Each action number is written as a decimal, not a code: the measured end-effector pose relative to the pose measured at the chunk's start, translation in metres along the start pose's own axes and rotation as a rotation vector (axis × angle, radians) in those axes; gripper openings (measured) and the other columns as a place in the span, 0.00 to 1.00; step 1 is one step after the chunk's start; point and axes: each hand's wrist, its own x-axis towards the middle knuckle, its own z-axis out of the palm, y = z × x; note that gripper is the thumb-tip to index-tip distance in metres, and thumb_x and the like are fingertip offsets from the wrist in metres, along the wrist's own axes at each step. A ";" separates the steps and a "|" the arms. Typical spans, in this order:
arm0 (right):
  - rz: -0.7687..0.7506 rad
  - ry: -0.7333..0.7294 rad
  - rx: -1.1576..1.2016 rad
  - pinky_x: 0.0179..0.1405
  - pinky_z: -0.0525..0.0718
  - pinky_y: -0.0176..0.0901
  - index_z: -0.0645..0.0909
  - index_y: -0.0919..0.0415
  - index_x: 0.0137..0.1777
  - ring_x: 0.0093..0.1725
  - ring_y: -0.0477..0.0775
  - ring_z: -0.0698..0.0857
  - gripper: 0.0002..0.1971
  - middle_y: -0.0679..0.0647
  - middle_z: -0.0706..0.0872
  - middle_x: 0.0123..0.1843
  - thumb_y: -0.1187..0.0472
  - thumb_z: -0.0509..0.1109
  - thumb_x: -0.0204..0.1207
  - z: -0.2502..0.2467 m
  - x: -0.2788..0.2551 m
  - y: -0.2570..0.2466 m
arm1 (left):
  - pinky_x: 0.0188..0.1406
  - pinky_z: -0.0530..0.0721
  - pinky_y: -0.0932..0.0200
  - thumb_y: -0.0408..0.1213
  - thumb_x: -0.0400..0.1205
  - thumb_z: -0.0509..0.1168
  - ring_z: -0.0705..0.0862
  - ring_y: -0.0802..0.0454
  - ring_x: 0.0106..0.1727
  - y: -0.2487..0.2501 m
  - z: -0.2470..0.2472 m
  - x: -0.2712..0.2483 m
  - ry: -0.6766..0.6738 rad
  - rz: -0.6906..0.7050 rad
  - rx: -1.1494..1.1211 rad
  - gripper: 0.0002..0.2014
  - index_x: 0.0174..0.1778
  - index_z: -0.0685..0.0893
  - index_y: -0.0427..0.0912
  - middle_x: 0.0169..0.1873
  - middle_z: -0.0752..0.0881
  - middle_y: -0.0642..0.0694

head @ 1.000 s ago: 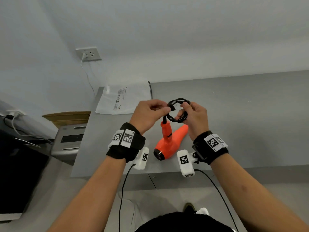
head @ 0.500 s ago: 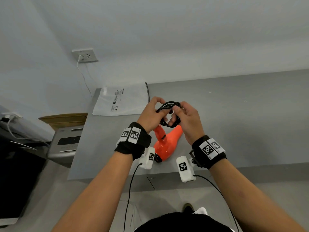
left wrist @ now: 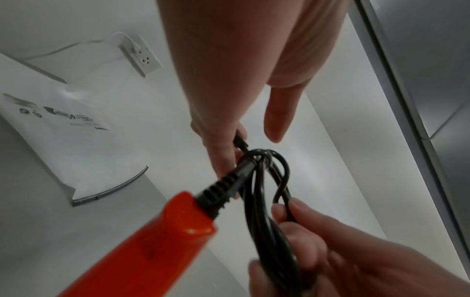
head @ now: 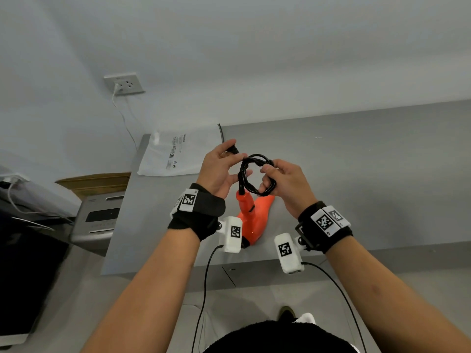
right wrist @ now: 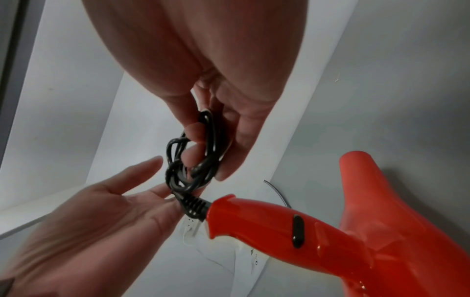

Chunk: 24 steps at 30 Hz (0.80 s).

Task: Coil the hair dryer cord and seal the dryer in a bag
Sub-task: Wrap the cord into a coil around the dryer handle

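Note:
The orange hair dryer [head: 254, 217] lies on the grey table [head: 369, 174] with its handle tilted up toward my hands. Its black cord is wound into a small coil [head: 241, 171] held just above the handle. My right hand [head: 266, 174] grips the coil's right side, fingers through the loop; the right wrist view shows the coil [right wrist: 211, 148] in those fingers. My left hand [head: 233, 155] pinches the cord's free end up and left of the coil. In the left wrist view that end [left wrist: 240, 142] runs from my fingertips into the coil [left wrist: 259, 201]. A flat white bag [head: 178, 154] lies at the table's far left.
A wall outlet [head: 125, 84] with a white cable hangs above the bag. Left of the table stand a cardboard box [head: 96, 182] and a grey appliance [head: 99, 220]. The table's front edge runs just below my wrists. Bare tabletop stretches to the right.
My hands were pressed together on the coil; now the left hand has drawn the cord's end up and to the left. The coil hangs open as a ring in my right hand.

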 end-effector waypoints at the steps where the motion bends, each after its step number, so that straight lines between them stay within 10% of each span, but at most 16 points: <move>1: -0.002 0.048 -0.014 0.42 0.91 0.57 0.83 0.69 0.53 0.31 0.58 0.86 0.07 0.59 0.83 0.31 0.64 0.67 0.84 0.000 0.003 0.002 | 0.55 0.85 0.21 0.19 0.80 0.67 0.84 0.41 0.56 -0.001 0.004 -0.002 0.002 0.021 0.042 0.25 0.74 0.77 0.37 0.55 0.76 0.36; 5: -0.083 0.216 -0.436 0.63 0.86 0.53 0.72 0.53 0.78 0.58 0.52 0.86 0.25 0.54 0.83 0.63 0.53 0.70 0.82 -0.004 0.000 0.003 | 0.48 0.92 0.36 0.21 0.83 0.64 0.84 0.45 0.59 -0.006 0.023 -0.014 -0.077 0.118 0.257 0.30 0.79 0.74 0.51 0.66 0.73 0.43; 9: -0.250 0.113 -0.518 0.64 0.83 0.46 0.62 0.46 0.84 0.66 0.47 0.82 0.34 0.48 0.79 0.72 0.51 0.70 0.79 0.004 -0.033 0.001 | 0.55 0.91 0.50 0.25 0.84 0.64 0.81 0.50 0.70 -0.013 0.038 -0.024 -0.163 0.205 0.325 0.30 0.78 0.75 0.57 0.71 0.73 0.48; 15: -0.180 0.332 -0.465 0.43 0.87 0.31 0.73 0.47 0.77 0.44 0.42 0.88 0.21 0.43 0.88 0.46 0.63 0.62 0.86 -0.037 -0.029 0.012 | 0.76 0.78 0.48 0.35 0.83 0.66 0.75 0.54 0.77 -0.044 0.052 -0.025 -0.418 0.316 0.595 0.30 0.80 0.73 0.63 0.74 0.72 0.52; 24: 0.206 0.545 -0.058 0.48 0.90 0.74 0.80 0.59 0.68 0.45 0.69 0.90 0.17 0.61 0.89 0.38 0.71 0.56 0.85 -0.148 0.008 0.099 | 0.85 0.62 0.44 0.45 0.79 0.73 0.60 0.33 0.86 -0.160 0.008 0.007 -0.378 0.059 1.394 0.37 0.85 0.67 0.53 0.86 0.55 0.33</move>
